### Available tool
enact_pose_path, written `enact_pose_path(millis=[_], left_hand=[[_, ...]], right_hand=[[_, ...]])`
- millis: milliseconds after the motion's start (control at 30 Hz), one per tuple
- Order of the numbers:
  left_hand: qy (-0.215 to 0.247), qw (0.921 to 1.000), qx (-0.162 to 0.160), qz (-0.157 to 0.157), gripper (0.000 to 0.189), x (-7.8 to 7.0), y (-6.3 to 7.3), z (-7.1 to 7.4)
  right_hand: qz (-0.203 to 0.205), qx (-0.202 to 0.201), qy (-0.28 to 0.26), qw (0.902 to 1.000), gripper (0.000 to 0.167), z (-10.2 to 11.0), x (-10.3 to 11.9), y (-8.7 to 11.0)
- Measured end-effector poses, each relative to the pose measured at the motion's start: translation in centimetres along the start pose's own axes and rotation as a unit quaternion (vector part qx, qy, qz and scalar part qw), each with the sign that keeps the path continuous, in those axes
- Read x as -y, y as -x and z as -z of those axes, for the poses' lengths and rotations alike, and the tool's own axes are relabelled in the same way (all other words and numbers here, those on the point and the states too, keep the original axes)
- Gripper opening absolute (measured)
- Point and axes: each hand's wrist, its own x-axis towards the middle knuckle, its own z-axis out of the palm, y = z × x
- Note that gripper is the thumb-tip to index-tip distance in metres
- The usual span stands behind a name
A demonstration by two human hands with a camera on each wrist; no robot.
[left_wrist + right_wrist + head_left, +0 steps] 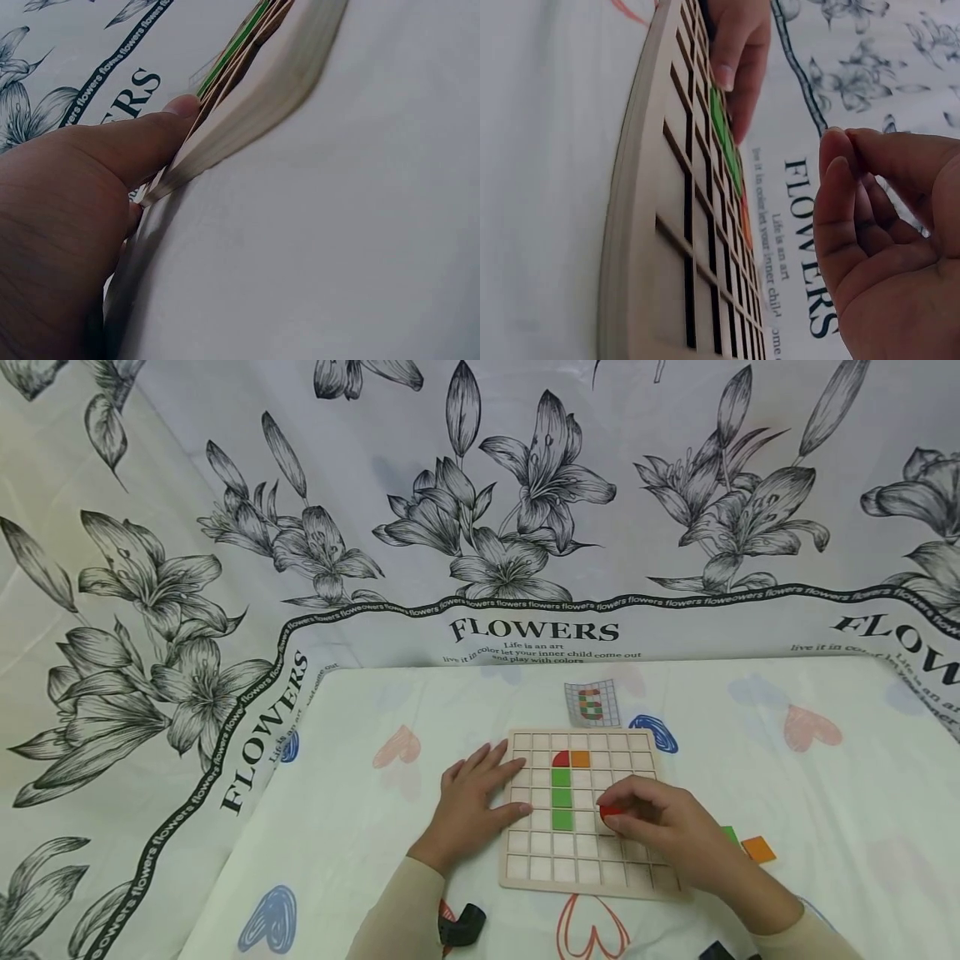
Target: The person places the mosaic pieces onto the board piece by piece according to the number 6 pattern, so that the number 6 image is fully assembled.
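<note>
Left sleeve (397, 914) up front | pinching red piece (610, 812) in right hand (663, 822), with wooden board (570, 887) under grip | resting left hand (472, 806) on board's edge, left of grip | prob mid-placement tbh, seems to call for lining up, then letting go

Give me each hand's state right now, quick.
Left hand: open, touching the left edge of the gridded board.
Right hand: closed, holding a red piece in a pinch.
</note>
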Motion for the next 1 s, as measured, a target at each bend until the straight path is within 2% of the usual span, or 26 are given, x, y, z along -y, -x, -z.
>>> enact_pose_path(millis=[167, 533, 733, 1000], left_hand=[[-0.004, 1.0000, 0.001, 0.002, 0.069, -0.1, 0.0, 0.0], [-0.008, 1.0000, 0.002, 0.000, 0.069, 0.1, -0.1, -0.1], [-0.010, 0.9999, 0.004, -0.003, 0.070, 0.2, -0.1, -0.1], [-0.013, 0.9999, 0.007, 0.000, 0.070, 0.2, -0.1, -0.1]], right_hand=[[-0.028, 0.012, 0.006, 0.9995, 0.017, -1.2, 0.4, -0.8], [-0.041, 0.031, 0.001, 0.9987, 0.015, -3.0, 0.4, -1.8], [-0.032, 0.031, -0.002, 0.9990, 0.013, -3.7, 0.5, -2.2], [-0.041, 0.035, 0.026, 0.9982, 0.013, -4.5, 0.2, -2.4]])
